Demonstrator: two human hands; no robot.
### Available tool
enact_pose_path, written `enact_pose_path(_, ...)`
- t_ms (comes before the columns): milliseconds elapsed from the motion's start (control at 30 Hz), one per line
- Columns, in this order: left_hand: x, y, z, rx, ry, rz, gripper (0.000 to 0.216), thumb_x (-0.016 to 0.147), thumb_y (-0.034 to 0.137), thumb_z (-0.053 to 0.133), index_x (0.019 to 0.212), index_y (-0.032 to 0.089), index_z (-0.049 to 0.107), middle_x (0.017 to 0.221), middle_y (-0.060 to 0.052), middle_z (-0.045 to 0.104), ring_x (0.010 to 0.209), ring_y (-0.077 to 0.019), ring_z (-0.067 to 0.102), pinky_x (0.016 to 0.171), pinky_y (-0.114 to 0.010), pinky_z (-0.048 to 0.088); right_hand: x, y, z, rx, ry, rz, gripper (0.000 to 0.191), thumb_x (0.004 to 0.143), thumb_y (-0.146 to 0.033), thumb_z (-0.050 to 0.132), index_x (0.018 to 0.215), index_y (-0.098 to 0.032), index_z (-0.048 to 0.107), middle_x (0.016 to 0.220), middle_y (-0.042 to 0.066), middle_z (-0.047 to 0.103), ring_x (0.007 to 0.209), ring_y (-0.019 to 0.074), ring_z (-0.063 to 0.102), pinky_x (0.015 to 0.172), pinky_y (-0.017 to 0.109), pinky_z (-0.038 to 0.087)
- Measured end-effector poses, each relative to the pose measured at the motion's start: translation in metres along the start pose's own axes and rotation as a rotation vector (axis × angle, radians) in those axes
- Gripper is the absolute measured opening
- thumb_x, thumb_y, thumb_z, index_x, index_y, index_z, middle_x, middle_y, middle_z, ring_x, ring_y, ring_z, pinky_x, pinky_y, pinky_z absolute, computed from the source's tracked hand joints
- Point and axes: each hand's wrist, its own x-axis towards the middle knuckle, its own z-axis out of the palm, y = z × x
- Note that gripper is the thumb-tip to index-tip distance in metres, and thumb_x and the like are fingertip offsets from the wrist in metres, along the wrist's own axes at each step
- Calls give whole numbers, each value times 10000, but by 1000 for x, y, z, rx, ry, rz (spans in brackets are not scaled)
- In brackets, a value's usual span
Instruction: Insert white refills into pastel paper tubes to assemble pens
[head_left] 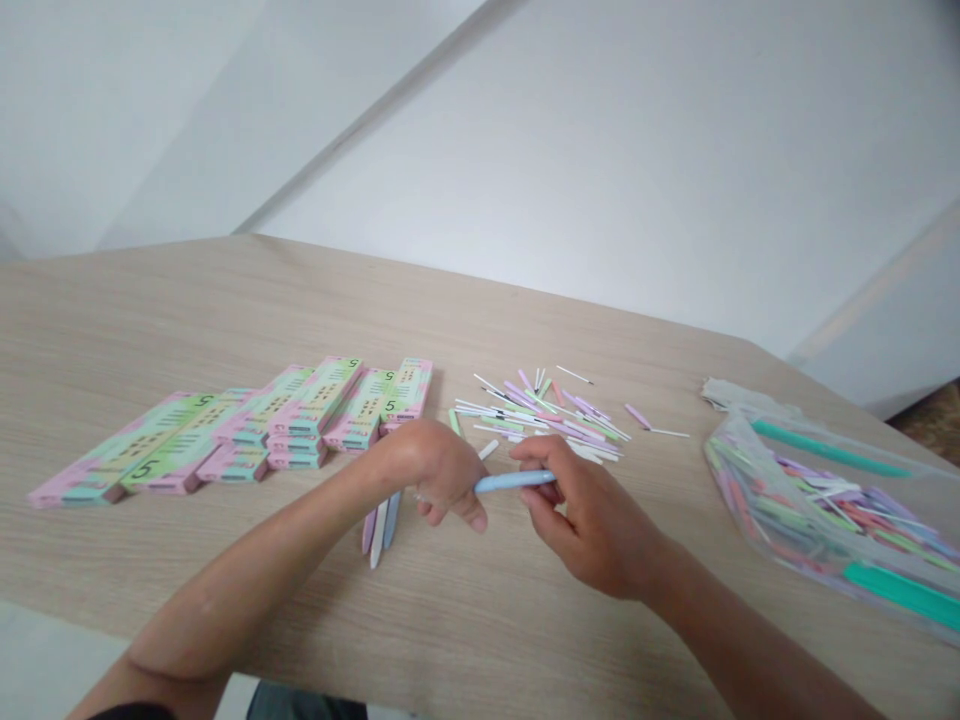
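Between my two hands a light blue pen (514, 482) lies nearly level above the table. My right hand (600, 515) pinches its right end between thumb and fingers. My left hand (446, 465) is bent down at the wrist, its fingers curled around the pen's left end, though the grip is partly hidden. Below the left wrist, three pens (380, 530) in purple, white and blue lie side by side, their far ends covered by the hand. Just beyond the hands is a loose pile of thin white refills (517, 412) and pastel pen parts.
Pink and green printed boxes (300, 415) lie in overlapping rows and stacks on the left. A clear plastic bag (825, 510) with teal strips, full of coloured pen parts, lies at the right. The wooden table (187, 310) ends at a white wall.
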Motion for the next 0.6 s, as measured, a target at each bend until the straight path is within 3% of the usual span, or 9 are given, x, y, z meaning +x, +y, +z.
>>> enact_pose_path(133,-1,1,-1,22,-1,-27,359,827,411,522,814,106,711,823,-145,715,674,-230,634,610,-313,465,-2,0,0,-29,-3,36,157,839,-121,424,975,-195,449,770,11,554,642,126,493,585,247,361)
enact_pose_path(267,0,0,0,49,-3,-29,362,831,421,518,781,115,705,830,-142,717,685,-228,637,589,-292,449,1,0,-4,-79,-28,77,94,878,-221,443,947,-199,502,666,-17,536,579,118,461,536,240,305)
enact_pose_path(367,0,-1,1,39,12,0,319,822,400,528,773,140,705,806,-118,722,655,-211,633,566,-270,441,1,0,-7,-88,-38,98,149,887,-327,464,936,-206,536,661,-16,556,584,121,475,546,244,310)
enact_pose_path(500,-2,-2,0,-11,-9,2,292,829,348,513,960,160,694,809,-102,723,658,-202,629,553,-258,432,-2,-1,-7,-33,-4,118,355,826,-310,550,1142,-199,432,700,-22,549,574,116,474,538,239,327)
enact_pose_path(600,-2,-2,-1,2,-20,-9,302,830,369,520,902,145,709,822,-119,721,664,-212,626,548,-266,430,-2,1,-7,-35,26,109,141,844,-236,495,979,-196,479,668,-22,529,567,111,458,533,239,314)
